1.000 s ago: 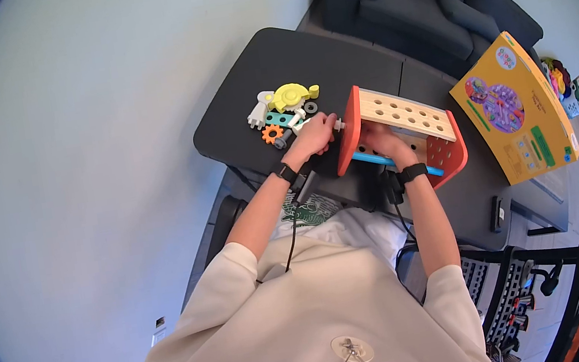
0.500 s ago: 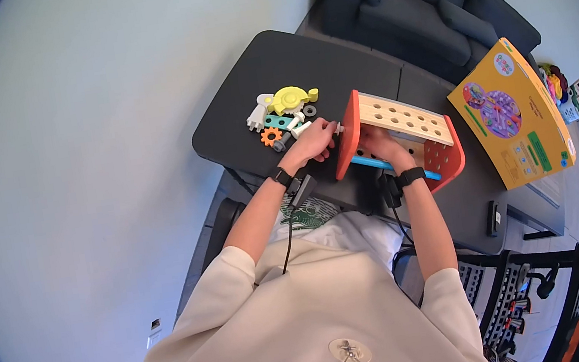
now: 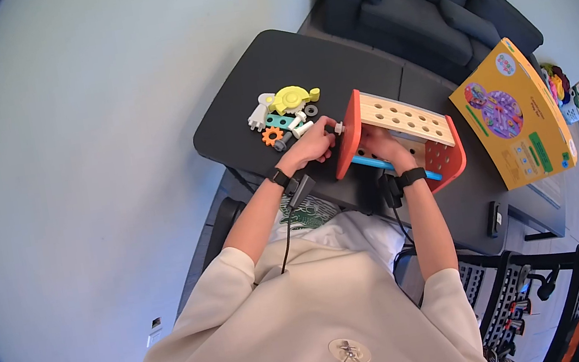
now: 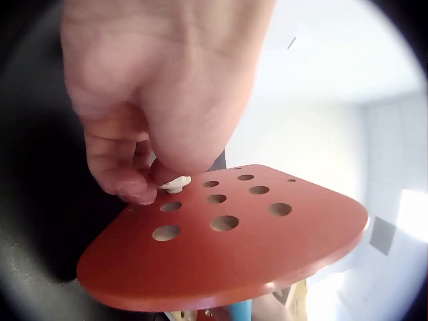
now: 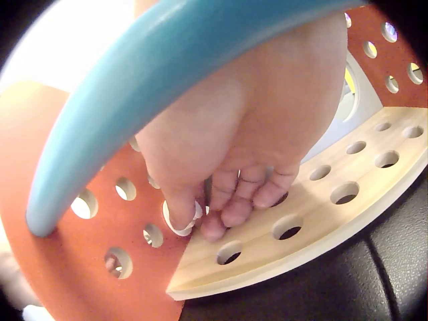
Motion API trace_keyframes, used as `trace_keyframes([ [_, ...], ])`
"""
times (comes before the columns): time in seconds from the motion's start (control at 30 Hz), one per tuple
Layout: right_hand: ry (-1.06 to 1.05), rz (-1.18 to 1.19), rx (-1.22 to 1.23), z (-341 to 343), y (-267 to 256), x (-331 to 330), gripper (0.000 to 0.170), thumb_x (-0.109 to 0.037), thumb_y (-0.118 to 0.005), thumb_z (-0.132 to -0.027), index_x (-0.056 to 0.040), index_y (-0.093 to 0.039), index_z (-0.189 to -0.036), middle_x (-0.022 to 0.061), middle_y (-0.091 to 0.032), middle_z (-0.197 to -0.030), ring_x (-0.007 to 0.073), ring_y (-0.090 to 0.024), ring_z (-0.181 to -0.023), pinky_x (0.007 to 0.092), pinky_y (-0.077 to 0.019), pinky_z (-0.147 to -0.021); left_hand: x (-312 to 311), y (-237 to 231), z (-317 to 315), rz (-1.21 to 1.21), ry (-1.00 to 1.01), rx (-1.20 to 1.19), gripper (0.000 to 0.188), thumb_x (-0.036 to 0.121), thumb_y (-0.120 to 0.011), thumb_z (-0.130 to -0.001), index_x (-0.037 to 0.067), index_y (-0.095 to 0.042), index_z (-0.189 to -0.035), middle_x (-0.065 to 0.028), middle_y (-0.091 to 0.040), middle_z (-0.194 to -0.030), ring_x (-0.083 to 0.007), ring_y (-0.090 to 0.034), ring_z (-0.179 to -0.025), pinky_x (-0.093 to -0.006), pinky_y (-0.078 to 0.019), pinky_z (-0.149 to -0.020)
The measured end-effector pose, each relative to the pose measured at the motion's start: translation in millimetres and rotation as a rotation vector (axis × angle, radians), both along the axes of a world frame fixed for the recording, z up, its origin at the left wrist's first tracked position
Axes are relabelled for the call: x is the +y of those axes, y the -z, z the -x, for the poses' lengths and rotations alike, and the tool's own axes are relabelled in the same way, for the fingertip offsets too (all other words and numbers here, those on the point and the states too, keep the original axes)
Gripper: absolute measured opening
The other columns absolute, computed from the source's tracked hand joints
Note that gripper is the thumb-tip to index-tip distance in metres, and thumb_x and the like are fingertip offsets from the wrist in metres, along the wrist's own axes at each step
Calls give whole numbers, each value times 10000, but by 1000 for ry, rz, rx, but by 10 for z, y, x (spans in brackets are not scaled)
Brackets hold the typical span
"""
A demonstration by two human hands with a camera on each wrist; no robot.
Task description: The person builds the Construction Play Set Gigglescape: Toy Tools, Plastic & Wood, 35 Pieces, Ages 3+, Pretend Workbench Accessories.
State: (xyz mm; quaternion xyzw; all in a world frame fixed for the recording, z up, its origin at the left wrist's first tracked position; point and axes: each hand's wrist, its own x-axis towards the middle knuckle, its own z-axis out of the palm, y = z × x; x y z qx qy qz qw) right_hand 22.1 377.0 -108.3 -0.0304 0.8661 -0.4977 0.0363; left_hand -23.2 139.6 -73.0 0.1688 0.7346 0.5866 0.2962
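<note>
Left wrist view, closest to the work: the left hand (image 4: 160, 100) appears to pinch a small white plastic fastener (image 4: 175, 184) at the outer face of a perforated red end panel (image 4: 221, 257). Inside the frame, the right hand (image 5: 241, 134) reaches past the blue bar (image 5: 134, 93), its thumb and curled fingers gripping a white round piece (image 5: 171, 225) by the same panel, above a drilled wooden board (image 5: 307, 217). Whether the 2 white parts meet through the hole, I can't tell.

From where I stand, the wooden toy workbench (image 3: 405, 116) sits on the dark folding table (image 3: 315, 53), near the yellow box (image 3: 516, 121). If the 2 hands go out of line, the fastener could tilt and jam; a slack inner grip might let it spin or drop. Sideways pushing could slide the workbench, and the left wrist could nudge the dark gray bolt (image 3: 282, 143) or orange gear (image 3: 271, 136).
</note>
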Motion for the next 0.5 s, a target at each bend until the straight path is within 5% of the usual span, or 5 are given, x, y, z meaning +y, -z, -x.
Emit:
trace_keyframes([
  [0.13,-3,-28,38,7,-29,-9,347,-130,-667,-981,-35,-651,-1315,116,-711,-1183,248,-672,-1045,389,-539,-936,114,-26,98,113,-128,-10,301,248,-418,-1064,17,-586,-1161,-63,-628,-817,-162,-619,-580,-310,-507,-514],
  [0.27,16,-91,19,-84,-250,-95,360,-131,-671,-977,-36,-648,-1323,115,-709,-1198,250,-666,-1072,393,-529,-963,184,22,204,326,-16,108,477,403,-413,-1102,-20,-632,-1063,-98,-655,-777,-207,-649,-559,-345,-518,-516],
  [0.5,27,-78,-10,-94,-238,-89,375,-146,-686,-973,-37,-644,-1329,116,-703,-1236,255,-657,-1130,388,-512,-1000,93,-4,150,97,1,-55,410,417,-507,-1096,30,-623,-1170,-17,-611,-831,-114,-579,-592,-272,-460,-488],
])
